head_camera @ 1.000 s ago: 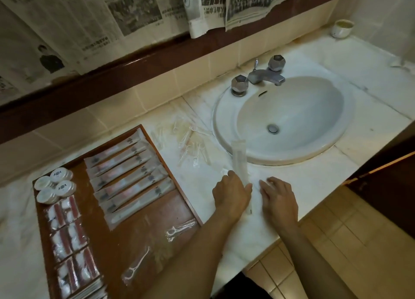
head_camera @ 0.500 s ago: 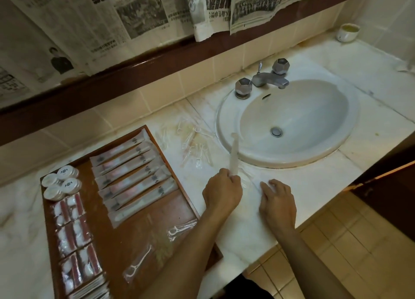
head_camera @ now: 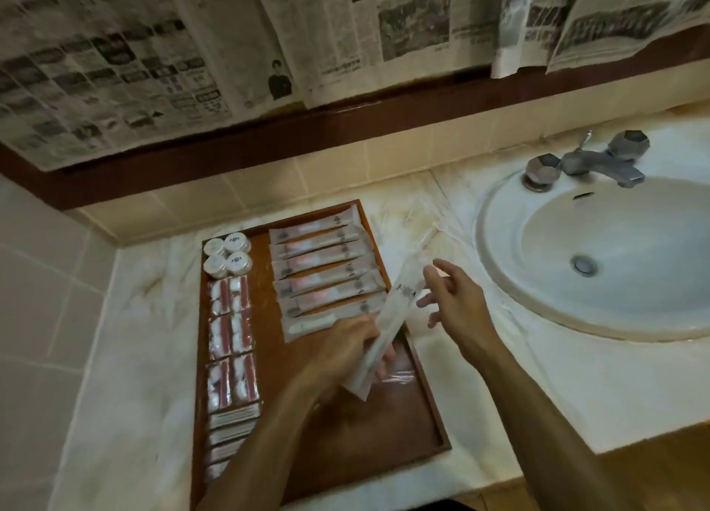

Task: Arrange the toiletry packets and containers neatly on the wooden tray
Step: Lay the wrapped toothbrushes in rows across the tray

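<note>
Head view: left hand (head_camera: 347,347) grips a long packet (head_camera: 388,326) over the tray's (head_camera: 430,407) right edge; right hand (head_camera: 455,299) spread, empty.

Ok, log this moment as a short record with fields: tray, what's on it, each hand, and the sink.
tray: wooden tray on the marble counter, left of the sink
long packets: row of long packets laid side by side in the tray's far right part
round containers: four white round containers at its far left corner
small packets: red-and-white small packets along its left edge
left hand: grips a long white packet over the tray
right hand: open, fingers spread beside that packet
sink: at right, with tap
</note>
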